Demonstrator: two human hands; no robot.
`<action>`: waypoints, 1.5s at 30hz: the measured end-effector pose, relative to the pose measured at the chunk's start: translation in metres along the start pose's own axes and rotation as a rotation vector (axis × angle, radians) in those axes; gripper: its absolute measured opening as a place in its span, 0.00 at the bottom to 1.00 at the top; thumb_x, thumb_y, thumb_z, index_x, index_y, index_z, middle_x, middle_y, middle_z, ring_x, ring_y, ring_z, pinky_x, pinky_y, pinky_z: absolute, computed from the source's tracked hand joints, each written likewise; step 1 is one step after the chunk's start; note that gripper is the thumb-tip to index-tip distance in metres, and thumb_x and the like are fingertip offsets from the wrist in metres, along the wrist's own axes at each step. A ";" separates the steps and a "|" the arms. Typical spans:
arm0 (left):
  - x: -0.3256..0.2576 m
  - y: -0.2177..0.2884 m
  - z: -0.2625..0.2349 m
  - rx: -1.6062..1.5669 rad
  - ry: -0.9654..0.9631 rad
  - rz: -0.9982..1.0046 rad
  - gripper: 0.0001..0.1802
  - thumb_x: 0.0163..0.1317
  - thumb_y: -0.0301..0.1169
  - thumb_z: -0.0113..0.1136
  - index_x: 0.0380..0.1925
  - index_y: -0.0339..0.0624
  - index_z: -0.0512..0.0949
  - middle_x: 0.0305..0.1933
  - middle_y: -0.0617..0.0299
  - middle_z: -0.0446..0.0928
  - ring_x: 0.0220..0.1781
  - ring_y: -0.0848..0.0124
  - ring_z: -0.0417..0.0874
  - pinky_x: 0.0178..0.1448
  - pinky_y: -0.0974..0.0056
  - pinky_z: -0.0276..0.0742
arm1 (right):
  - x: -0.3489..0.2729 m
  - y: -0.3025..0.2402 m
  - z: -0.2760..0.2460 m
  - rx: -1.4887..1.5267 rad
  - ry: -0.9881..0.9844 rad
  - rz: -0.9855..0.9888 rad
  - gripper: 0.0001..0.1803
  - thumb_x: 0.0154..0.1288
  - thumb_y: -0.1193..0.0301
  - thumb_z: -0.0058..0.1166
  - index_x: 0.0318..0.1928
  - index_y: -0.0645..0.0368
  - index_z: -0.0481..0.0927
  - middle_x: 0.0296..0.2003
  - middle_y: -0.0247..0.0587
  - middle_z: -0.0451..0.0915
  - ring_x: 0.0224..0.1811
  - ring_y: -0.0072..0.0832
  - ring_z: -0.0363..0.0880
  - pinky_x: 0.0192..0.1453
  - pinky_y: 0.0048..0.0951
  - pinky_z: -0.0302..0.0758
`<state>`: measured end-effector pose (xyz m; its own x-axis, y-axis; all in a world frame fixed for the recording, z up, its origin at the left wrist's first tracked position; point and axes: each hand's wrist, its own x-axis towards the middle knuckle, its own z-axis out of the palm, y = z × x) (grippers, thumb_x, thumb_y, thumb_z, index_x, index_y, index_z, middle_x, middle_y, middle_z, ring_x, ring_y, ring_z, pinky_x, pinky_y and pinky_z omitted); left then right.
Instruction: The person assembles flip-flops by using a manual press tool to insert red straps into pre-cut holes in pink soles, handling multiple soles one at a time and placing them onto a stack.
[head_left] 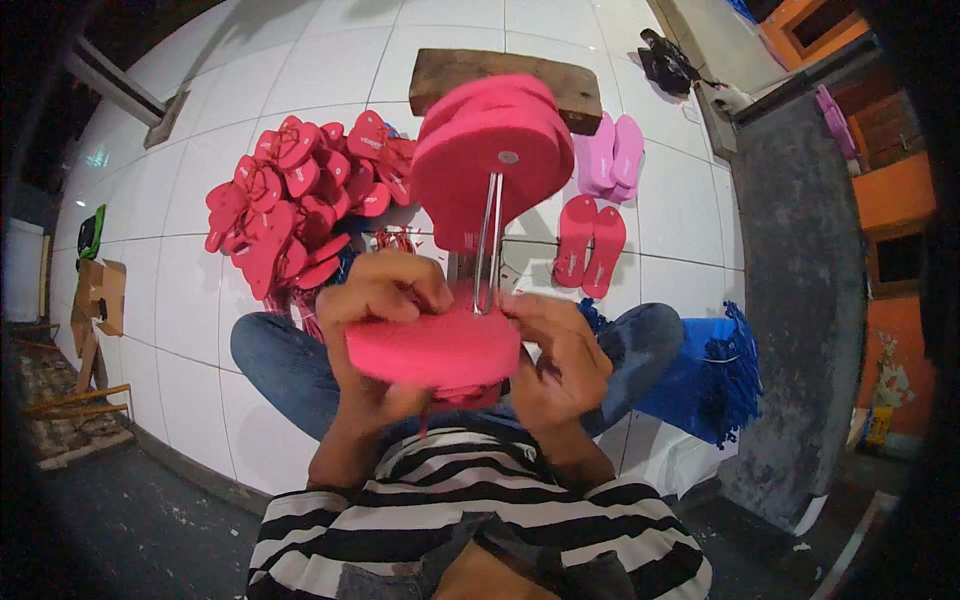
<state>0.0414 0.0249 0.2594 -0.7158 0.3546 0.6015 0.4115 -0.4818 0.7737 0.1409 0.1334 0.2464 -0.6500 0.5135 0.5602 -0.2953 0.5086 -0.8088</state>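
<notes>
I hold a pink foam sandal sole [435, 350] flat in front of my chest. My left hand [375, 310] grips its left end from above and below. My right hand [555, 350] holds its right end, fingers pinched beside a thin bent metal tool [488, 240] that rises from the sole. Behind the tool, a stack of pink soles [490, 155] stands on an upright stand. My crossed legs in blue jeans [285, 365] rest on the white tiled floor [180, 290].
A heap of red strapped sandals [295, 195] lies on the floor to the left. A wooden block [500, 75], light pink sandals [613, 152] and two red soles [590, 245] lie ahead. A blue sack [705, 375] sits at right beside a grey wall [800, 300].
</notes>
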 end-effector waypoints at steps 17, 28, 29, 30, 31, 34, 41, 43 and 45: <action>-0.025 -0.038 -0.037 0.527 -0.002 0.020 0.18 0.51 0.24 0.65 0.42 0.35 0.71 0.44 0.51 0.71 0.55 0.57 0.69 0.58 0.54 0.64 | -0.012 0.036 0.031 -0.152 -0.238 0.612 0.15 0.53 0.75 0.63 0.40 0.62 0.72 0.32 0.47 0.75 0.33 0.33 0.77 0.37 0.31 0.73; -0.050 -0.024 -0.026 0.861 -0.735 0.181 0.14 0.49 0.33 0.66 0.37 0.48 0.78 0.39 0.67 0.77 0.44 0.67 0.75 0.45 0.60 0.69 | -0.068 0.038 -0.047 0.151 -0.269 1.056 0.11 0.67 0.69 0.52 0.41 0.66 0.79 0.31 0.39 0.79 0.32 0.20 0.78 0.36 0.23 0.77; -0.052 -0.030 -0.020 0.842 -0.673 0.189 0.14 0.48 0.32 0.67 0.37 0.48 0.79 0.37 0.67 0.76 0.40 0.67 0.75 0.42 0.60 0.69 | -0.059 0.036 -0.045 0.234 -0.132 1.003 0.11 0.67 0.70 0.52 0.41 0.66 0.79 0.31 0.39 0.79 0.32 0.20 0.78 0.36 0.23 0.76; -0.053 -0.036 -0.013 0.822 -0.609 0.199 0.14 0.46 0.31 0.68 0.36 0.48 0.79 0.35 0.67 0.76 0.37 0.67 0.75 0.39 0.61 0.69 | -0.050 0.034 -0.039 0.313 0.002 0.941 0.11 0.68 0.70 0.52 0.41 0.66 0.79 0.32 0.39 0.79 0.33 0.20 0.78 0.36 0.23 0.76; -0.055 -0.039 -0.004 0.799 -0.532 0.176 0.14 0.45 0.30 0.69 0.35 0.47 0.79 0.33 0.67 0.76 0.35 0.67 0.74 0.37 0.61 0.69 | -0.042 0.032 -0.032 0.391 0.134 0.875 0.11 0.68 0.70 0.52 0.41 0.67 0.80 0.32 0.39 0.80 0.33 0.21 0.78 0.37 0.22 0.76; -0.058 -0.044 0.024 0.745 -0.320 0.105 0.15 0.39 0.23 0.70 0.32 0.43 0.80 0.31 0.64 0.75 0.30 0.64 0.73 0.32 0.60 0.68 | -0.025 0.030 -0.011 0.367 0.271 0.664 0.11 0.68 0.71 0.52 0.43 0.67 0.80 0.34 0.39 0.80 0.35 0.21 0.78 0.39 0.21 0.75; -0.058 -0.050 0.014 0.525 0.115 0.141 0.12 0.51 0.23 0.62 0.38 0.39 0.78 0.36 0.57 0.74 0.36 0.65 0.74 0.39 0.63 0.69 | 0.007 0.011 -0.001 0.277 -0.094 0.206 0.15 0.73 0.66 0.44 0.37 0.67 0.76 0.30 0.33 0.73 0.32 0.17 0.68 0.37 0.19 0.66; -0.031 -0.045 0.004 0.395 0.298 0.125 0.14 0.58 0.23 0.57 0.45 0.38 0.76 0.39 0.55 0.73 0.39 0.67 0.73 0.44 0.65 0.68 | 0.014 0.018 -0.001 0.391 -0.253 0.219 0.21 0.74 0.59 0.40 0.35 0.66 0.74 0.29 0.33 0.71 0.30 0.17 0.64 0.35 0.19 0.63; 0.012 -0.034 0.001 0.460 0.367 0.094 0.16 0.58 0.24 0.58 0.48 0.37 0.74 0.42 0.55 0.73 0.43 0.67 0.74 0.49 0.66 0.68 | 0.021 0.020 -0.001 0.524 -0.352 0.252 0.23 0.74 0.57 0.39 0.34 0.67 0.73 0.28 0.33 0.69 0.29 0.17 0.63 0.34 0.19 0.62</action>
<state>0.0191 0.0467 0.2406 -0.7792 -0.0120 0.6267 0.6258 -0.0718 0.7767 0.1214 0.1551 0.2421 -0.9066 0.2713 0.3231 -0.3472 -0.0446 -0.9367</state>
